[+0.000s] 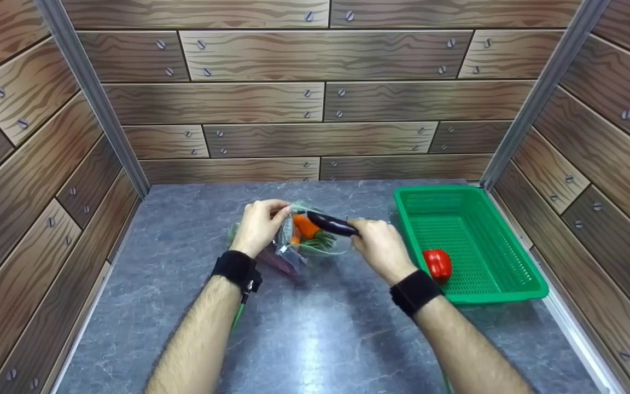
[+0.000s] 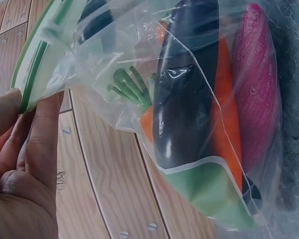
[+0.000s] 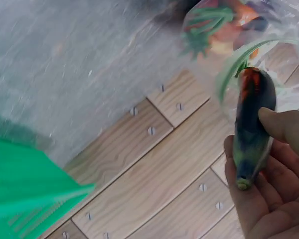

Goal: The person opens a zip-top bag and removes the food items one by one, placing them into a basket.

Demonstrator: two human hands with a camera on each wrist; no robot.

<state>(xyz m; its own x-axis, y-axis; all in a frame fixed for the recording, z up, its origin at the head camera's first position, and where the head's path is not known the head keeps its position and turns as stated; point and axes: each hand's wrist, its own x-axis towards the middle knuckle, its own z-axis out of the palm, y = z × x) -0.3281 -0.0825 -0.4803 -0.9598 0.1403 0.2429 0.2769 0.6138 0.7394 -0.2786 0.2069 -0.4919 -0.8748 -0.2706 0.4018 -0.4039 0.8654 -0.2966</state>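
Observation:
My left hand [image 1: 257, 225] pinches the rim of a clear zip bag [image 2: 40, 59] with a green closure strip. Inside the bag, the left wrist view shows a dark eggplant [image 2: 184, 109], orange carrots [image 2: 226, 124] with green tops, and a pinkish-purple long vegetable [image 2: 254, 84]. My right hand [image 1: 379, 246] grips another dark eggplant [image 1: 332, 223] by one end. Its far end points left, at the bag's mouth. In the right wrist view, thumb and fingers hold this eggplant [image 3: 254, 119] close to the green-edged opening; whether its tip is inside is hard to tell.
A green plastic basket [image 1: 536, 284] stands on the right side of the grey table [image 1: 184, 328], with a red bell pepper [image 1: 437, 265] at its near left corner. Wood-patterned walls [image 1: 315, 101] enclose the table at the back and both sides.

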